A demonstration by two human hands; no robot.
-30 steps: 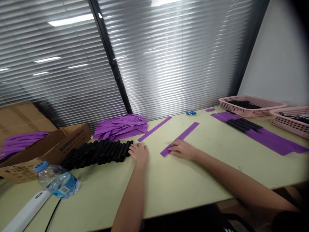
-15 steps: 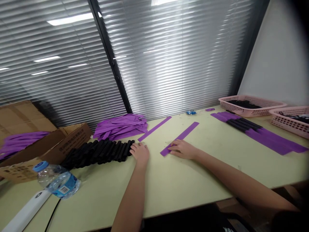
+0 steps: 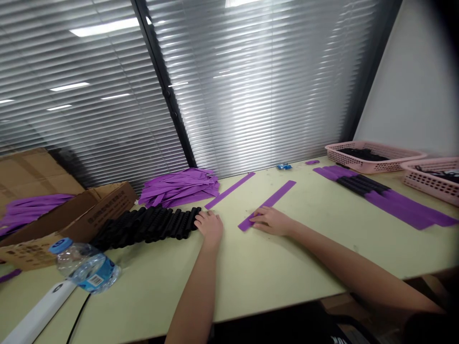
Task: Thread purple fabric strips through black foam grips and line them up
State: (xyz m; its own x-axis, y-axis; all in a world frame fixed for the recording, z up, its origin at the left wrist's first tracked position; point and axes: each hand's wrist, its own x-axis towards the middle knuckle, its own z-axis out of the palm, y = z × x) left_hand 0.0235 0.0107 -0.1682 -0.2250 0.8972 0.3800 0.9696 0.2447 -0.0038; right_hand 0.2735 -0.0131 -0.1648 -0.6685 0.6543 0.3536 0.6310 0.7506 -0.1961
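Observation:
My left hand [image 3: 210,226] rests on the table at the right end of a row of black ribbed pieces [image 3: 154,224], its fingers spread and touching the endmost one. To its right, my right hand [image 3: 270,220] has its fingertips on the lower end of a flat purple strip [image 3: 278,195], with thumb and fingers close together. Another purple strip [image 3: 231,190] lies behind, between the hands. A heap of purple strips [image 3: 179,187] sits at the back, beyond the black row.
Left are a cardboard box [image 3: 86,210], a water bottle [image 3: 89,270] and a white bar [image 3: 43,310] with a black cable. On the right lie purple strips with black sleeves [image 3: 398,208]; pink baskets [image 3: 380,166] stand behind. A blue packet [image 3: 284,166] lies near the blinds.
My left hand has shifted very slightly right, and the end of the black row with it. A bit of purple now shows at the far left edge. My right hand has stayed in place.

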